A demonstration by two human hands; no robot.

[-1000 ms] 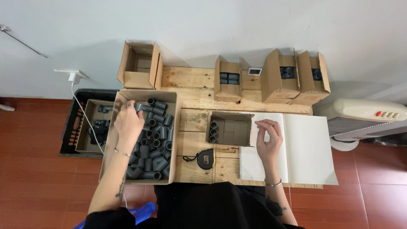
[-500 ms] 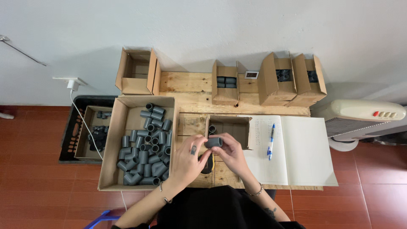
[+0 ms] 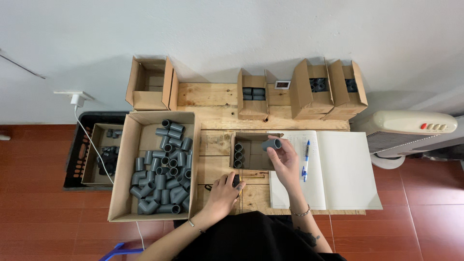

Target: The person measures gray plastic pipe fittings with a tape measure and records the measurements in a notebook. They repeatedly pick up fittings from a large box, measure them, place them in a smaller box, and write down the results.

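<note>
Item in hand: one grey pipe fitting (image 3: pixel 271 144), a short tube, pinched in the fingers of my right hand (image 3: pixel 285 157) and held over the right edge of the small open box (image 3: pixel 251 155) at the middle of the wooden table (image 3: pixel 217 113). That box already has a few like fittings standing in a column at its left end.

Left hand (image 3: pixel 223 192): down on the near edge of the table, closed over a small dark object with a yellow patch, possibly a tape measure (image 3: pixel 236 182); I cannot tell it surely.

Step, as I judge it: a checked piece going into the small box. Next move calls for lowering it beside the column, same way up.

Left: large box of loose grey fittings (image 3: pixel 162 169).
Right: open notebook (image 3: pixel 338 169), blue pen (image 3: pixel 305 159) on it.
Far: four more open boxes (image 3: pixel 309 89).
</note>
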